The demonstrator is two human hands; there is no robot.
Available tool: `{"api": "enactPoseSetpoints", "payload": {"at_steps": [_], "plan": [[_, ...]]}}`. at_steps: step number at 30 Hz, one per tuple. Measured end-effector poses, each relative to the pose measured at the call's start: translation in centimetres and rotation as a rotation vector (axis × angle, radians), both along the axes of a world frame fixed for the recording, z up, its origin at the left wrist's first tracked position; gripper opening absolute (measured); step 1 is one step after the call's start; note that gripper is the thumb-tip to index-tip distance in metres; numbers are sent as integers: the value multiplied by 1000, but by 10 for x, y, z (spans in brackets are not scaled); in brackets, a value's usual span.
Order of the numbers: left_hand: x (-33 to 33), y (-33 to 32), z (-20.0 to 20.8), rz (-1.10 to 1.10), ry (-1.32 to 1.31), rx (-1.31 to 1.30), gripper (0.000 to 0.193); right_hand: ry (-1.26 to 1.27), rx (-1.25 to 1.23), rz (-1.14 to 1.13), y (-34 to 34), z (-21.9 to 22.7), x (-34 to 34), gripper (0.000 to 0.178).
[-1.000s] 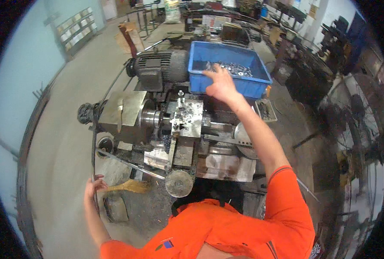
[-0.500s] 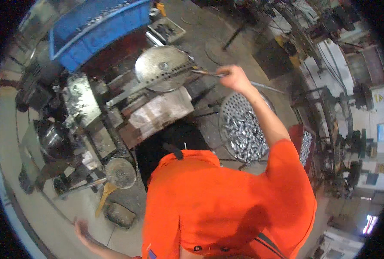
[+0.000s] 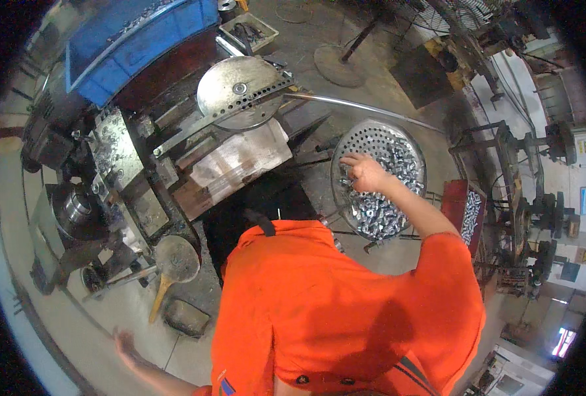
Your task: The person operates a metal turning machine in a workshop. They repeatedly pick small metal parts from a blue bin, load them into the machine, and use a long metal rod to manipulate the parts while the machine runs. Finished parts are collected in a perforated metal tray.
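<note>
My right hand (image 3: 367, 174) is above the left part of a round perforated metal tray (image 3: 365, 129), fingers apart and slightly bent. Many small shiny metal parts (image 3: 382, 214) lie heaped in the tray; whether the fingertips touch any is unclear. My left hand (image 3: 126, 344) is out at the lower left, somewhat blurred, with its fingers stretched and nothing in them. Ahead of me, a round metal disc (image 3: 223, 86) sits on the bench fixture under a bar with a row of holes (image 3: 204, 124). A long metal rod (image 3: 372, 109) reaches from the bar's end toward the right.
A blue bin (image 3: 141, 59) stands at the far left, near a small tray of tools (image 3: 263, 32). A red box of metal parts (image 3: 456, 198) is at the right. Nearer left are a round pan (image 3: 177, 259), a wooden handle (image 3: 161, 298) and a scoop-like container (image 3: 186, 318). A fan stand's base (image 3: 339, 66) is beyond.
My right hand has let go of the long rod and come down and nearer, over the tray of metal parts. My left hand stays out at the lower left.
</note>
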State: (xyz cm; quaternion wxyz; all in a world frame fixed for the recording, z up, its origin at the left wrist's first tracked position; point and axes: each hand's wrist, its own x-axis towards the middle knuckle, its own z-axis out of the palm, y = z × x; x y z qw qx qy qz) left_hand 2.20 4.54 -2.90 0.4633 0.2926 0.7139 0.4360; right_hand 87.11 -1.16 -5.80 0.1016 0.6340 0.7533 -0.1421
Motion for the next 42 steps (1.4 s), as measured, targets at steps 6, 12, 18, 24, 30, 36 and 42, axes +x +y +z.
{"api": "enactPoseSetpoints", "payload": {"at_steps": [6, 12, 18, 24, 30, 36, 42], "plan": [[-51, 4, -31, -53, -132, -40, 44, 185, -163, -67, -6, -27, 27, 41], [-55, 6, -35, 18, -61, -100, 47, 186, -66, -269, -18, -38, 23, 38], [12, -6, 0, 6, -15, 99, 44, 145, -50, -155, -12, -47, 23, 40], [20, -2, 8, 16, 28, 114, 46, 126, 7, -415, -19, -25, 4, 49], [28, -2, 14, -10, 66, 64, 49, 1021, 158, -686, 11, -10, 6, 27], [26, -2, 12, -20, 77, 88, 36, 1324, 303, -336, 119, 102, -118, 33], [23, -7, 8, -42, 805, -56, 40, 985, 373, 567, 270, 170, -296, 42]]}}
